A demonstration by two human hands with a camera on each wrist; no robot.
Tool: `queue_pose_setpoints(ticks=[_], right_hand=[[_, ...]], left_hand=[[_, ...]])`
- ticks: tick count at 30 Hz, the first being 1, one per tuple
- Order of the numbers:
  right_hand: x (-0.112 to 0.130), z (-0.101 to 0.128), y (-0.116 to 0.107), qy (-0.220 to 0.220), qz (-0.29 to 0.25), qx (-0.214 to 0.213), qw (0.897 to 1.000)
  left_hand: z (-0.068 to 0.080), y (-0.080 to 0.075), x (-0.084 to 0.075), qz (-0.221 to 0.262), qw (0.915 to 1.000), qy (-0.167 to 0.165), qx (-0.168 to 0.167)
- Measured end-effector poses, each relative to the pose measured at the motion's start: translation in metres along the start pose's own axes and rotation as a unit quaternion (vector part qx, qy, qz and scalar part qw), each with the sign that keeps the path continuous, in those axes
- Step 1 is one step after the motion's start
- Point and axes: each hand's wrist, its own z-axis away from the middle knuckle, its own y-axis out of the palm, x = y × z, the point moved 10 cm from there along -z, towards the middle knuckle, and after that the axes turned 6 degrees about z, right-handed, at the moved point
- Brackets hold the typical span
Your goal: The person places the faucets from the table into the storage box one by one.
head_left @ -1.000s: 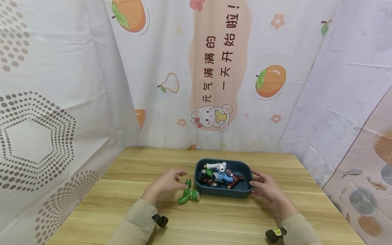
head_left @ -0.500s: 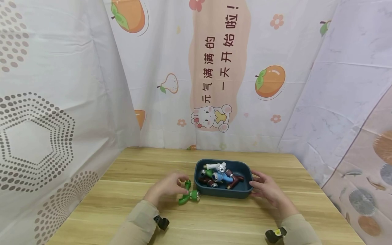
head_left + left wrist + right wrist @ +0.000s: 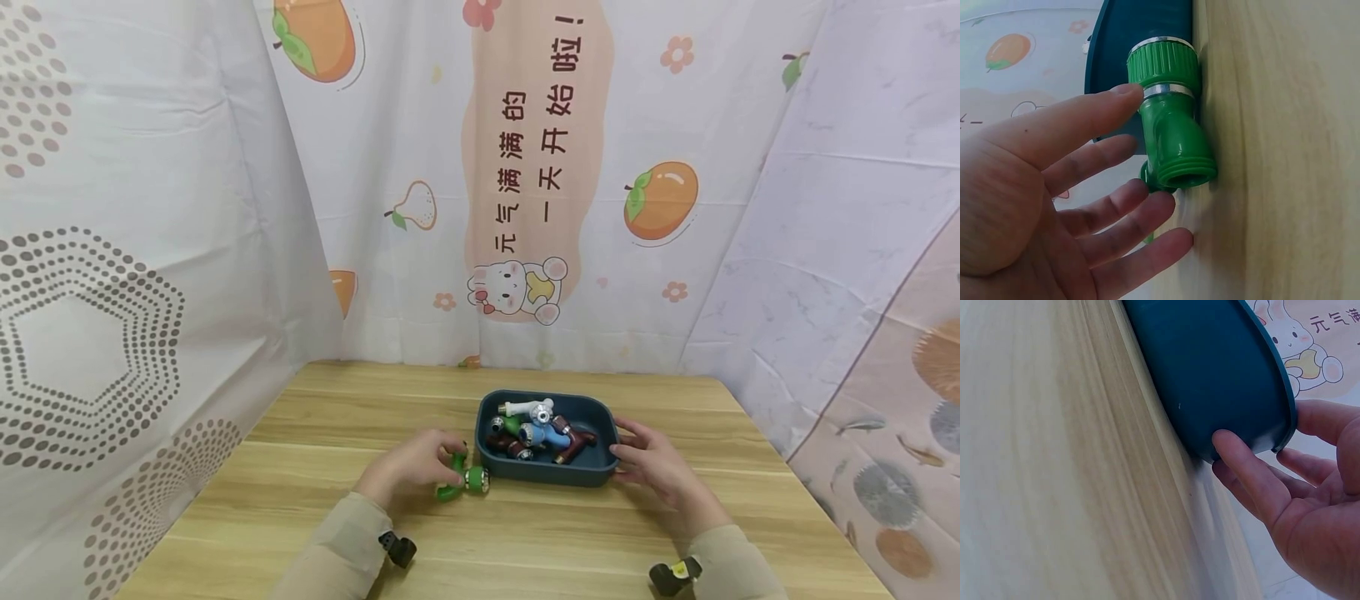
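A green plastic faucet [image 3: 452, 492] with silver rings lies on the table left of a dark blue basin. My left hand [image 3: 422, 462] is around its upright part; in the left wrist view the thumb tip meets the edge of its collar [image 3: 1163, 65]. The other fingers are loosely bent beside the faucet, without a clear grip. My right hand [image 3: 660, 467] holds the right end of the basin [image 3: 543, 473], its thumb and fingers spread about the wall and rim [image 3: 1222, 375]. Inside the basin are a white faucet [image 3: 528, 408], a blue faucet [image 3: 551, 435], a green one and dark red ones.
The wooden table [image 3: 510, 542] extends in front of the basin and to both sides. A printed curtain [image 3: 420, 283] hangs along the table's back edge, with more curtains at left and right. Each wrist wears a small black camera [image 3: 397, 550].
My left hand has moved slightly right and down, closing in around the green faucet, which stays in place. My right hand and the basin have not visibly moved.
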Motion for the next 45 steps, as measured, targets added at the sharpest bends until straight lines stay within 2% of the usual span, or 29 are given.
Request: queue_pose_setpoints(ticks=[7, 13, 26, 36, 45], right_hand=[[-0.0028, 0.0000, -0.0007, 0.003, -0.002, -0.001, 1.000], [-0.0022, 0.0004, -0.0022, 0.004, -0.006, -0.002, 1.000], [-0.0014, -0.0002, -0.0022, 0.003, -0.009, 0.001, 1.000], [-0.0008, 0.0000, -0.0016, 0.003, -0.009, 0.001, 1.000], [-0.0005, 0.0005, -0.0011, 0.008, -0.005, -0.002, 1.000]], left_hand=[[-0.0015, 0.0033, -0.0014, -0.020, 0.9997, 0.010, -0.002], [-0.0032, 0.0057, -0.0032, -0.015, 0.9997, 0.020, 0.001], [-0.0042, 0.0080, -0.0050, -0.037, 0.9990, 0.024, -0.007], [-0.0057, 0.0084, -0.0015, -0.034, 0.9991, 0.021, -0.016], [-0.0056, 0.0098, 0.0023, -0.042, 0.9990, 0.014, -0.011]])
